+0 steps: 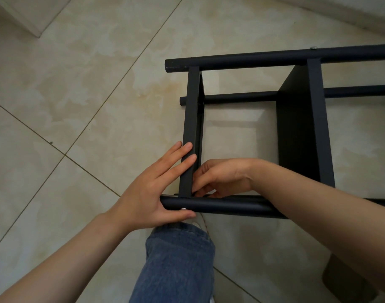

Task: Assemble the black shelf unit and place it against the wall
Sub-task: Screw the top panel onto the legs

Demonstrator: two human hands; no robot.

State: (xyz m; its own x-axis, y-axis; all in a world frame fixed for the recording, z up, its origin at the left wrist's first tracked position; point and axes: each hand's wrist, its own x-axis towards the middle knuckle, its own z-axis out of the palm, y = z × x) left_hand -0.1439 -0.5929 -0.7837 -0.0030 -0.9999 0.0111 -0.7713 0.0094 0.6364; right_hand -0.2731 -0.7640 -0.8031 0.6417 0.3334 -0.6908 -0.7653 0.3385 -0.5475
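Upper left corner of the frame has a bit of white trim [23,16], then it's just beige floor tiles [78,106] across the left side. The left hand [152,189] comes in from the lower left. Its fingers are straight and flat against the end panel [190,119], and the thumb sits under the near tube [230,205], right by a small silver screw head [183,208]. So that hand is braced against it, not wrapped around anything.

Bottom centre is a knee in blue jeans [178,263]. The black shelf unit [300,127] lies on its side on the floor, centre to right of the frame, with its tubes running out past the right edge.

The right hand [222,178] reaches in over the near tube from the right, fingers curled down into the corner where the end panel meets that tube. Could be pinching something small there, but the fingertips are hidden, so I can't tell.

Lower right there's a blurry dark object [348,278] on the floor.
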